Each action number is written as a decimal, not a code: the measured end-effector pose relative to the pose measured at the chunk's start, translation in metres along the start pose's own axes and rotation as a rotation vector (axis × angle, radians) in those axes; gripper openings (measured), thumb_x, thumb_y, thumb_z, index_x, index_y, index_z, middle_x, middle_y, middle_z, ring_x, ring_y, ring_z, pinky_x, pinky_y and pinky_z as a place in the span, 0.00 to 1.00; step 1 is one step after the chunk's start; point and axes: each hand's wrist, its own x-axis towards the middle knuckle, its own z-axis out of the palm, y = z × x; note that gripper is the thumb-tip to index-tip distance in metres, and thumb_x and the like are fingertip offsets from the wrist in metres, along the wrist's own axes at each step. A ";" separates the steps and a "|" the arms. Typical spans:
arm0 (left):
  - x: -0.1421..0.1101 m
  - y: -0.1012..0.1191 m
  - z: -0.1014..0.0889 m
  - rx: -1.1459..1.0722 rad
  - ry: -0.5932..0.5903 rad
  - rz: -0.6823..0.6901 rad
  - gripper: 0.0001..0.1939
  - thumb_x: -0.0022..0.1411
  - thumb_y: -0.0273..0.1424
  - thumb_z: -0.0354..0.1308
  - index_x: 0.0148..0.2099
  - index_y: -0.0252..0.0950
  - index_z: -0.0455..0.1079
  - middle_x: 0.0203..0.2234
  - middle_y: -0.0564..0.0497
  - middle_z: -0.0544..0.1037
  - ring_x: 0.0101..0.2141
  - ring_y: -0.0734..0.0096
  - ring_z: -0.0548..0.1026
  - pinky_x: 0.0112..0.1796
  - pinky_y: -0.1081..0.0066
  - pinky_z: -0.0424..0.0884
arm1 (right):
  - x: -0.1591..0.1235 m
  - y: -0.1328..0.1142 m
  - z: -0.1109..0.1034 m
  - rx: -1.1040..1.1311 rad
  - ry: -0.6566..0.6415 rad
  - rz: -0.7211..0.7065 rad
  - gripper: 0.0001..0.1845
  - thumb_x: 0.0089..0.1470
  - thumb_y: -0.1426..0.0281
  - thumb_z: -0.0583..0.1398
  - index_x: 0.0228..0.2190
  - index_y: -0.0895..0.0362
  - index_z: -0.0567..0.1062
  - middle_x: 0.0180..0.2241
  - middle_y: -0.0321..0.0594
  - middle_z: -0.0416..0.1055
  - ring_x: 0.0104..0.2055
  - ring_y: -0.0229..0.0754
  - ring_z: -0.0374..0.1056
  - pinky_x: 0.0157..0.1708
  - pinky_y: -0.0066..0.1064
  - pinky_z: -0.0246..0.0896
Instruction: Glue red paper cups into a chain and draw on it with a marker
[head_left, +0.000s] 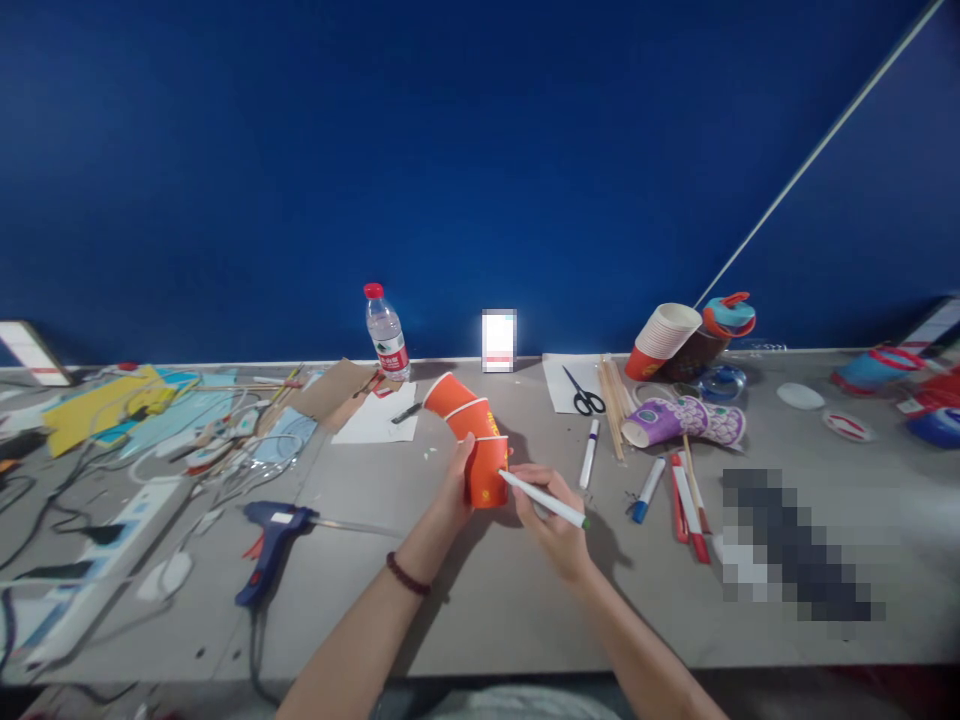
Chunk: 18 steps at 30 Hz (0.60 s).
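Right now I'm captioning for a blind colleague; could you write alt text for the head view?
A person's left hand holds a curved row of three orange paper cups; the right hand holds a white marker, one end at the nearest cup. A blue glue gun lies left on the grey table, black scissors right.

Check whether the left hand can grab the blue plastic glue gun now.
Probably not straight away: the left hand holds a curved row of orange paper cups, though the glue gun lies nearby.
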 end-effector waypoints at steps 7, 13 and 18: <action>-0.001 -0.001 0.003 0.004 0.030 -0.007 0.27 0.53 0.50 0.60 0.38 0.27 0.76 0.29 0.40 0.80 0.30 0.63 0.77 0.34 0.68 0.74 | 0.000 -0.001 0.003 -0.057 0.011 -0.009 0.05 0.56 0.73 0.60 0.36 0.54 0.75 0.36 0.43 0.77 0.40 0.44 0.75 0.39 0.34 0.72; -0.001 -0.003 0.003 -0.001 0.033 -0.018 0.26 0.54 0.49 0.59 0.38 0.28 0.75 0.28 0.41 0.80 0.29 0.64 0.77 0.33 0.69 0.74 | -0.002 0.002 0.003 -0.092 -0.006 0.014 0.04 0.56 0.71 0.60 0.36 0.54 0.75 0.35 0.42 0.77 0.37 0.42 0.74 0.37 0.33 0.71; 0.000 -0.006 0.001 0.003 0.042 0.011 0.26 0.54 0.49 0.59 0.39 0.28 0.74 0.31 0.40 0.80 0.30 0.64 0.78 0.35 0.68 0.73 | -0.002 0.002 0.003 -0.115 -0.010 0.027 0.05 0.56 0.70 0.60 0.35 0.54 0.76 0.36 0.42 0.77 0.37 0.43 0.74 0.37 0.33 0.72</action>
